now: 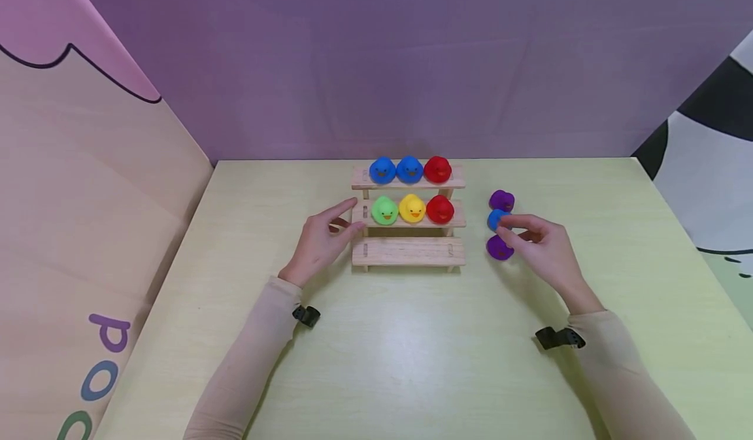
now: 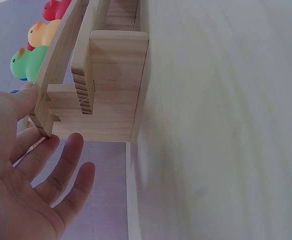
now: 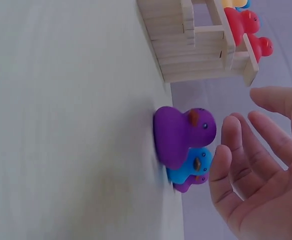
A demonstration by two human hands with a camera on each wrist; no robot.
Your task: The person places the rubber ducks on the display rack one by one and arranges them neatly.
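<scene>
A three-step wooden stand (image 1: 408,252) stands at the table's far side. My left hand (image 1: 320,240) pinches the left end of its middle step between thumb and fingers, beside a green duck (image 1: 385,211). A yellow duck (image 1: 412,208) and a red duck (image 1: 440,210) share that step. To the right of the stand, my right hand (image 1: 546,249) hovers by a blue duck (image 1: 496,219), fingers bent loosely with a gap between thumb and fingers. In the right wrist view, a near purple duck (image 3: 173,137) partly hides the blue one, and the fingers appear apart from them.
Two blue ducks (image 1: 397,170) and another red duck (image 1: 438,170) sit on the top step. A farther purple duck (image 1: 502,200) stands behind the loose blue one. Behind the table (image 1: 412,361) rises a purple cloth (image 1: 412,67), with printed cloth at both sides.
</scene>
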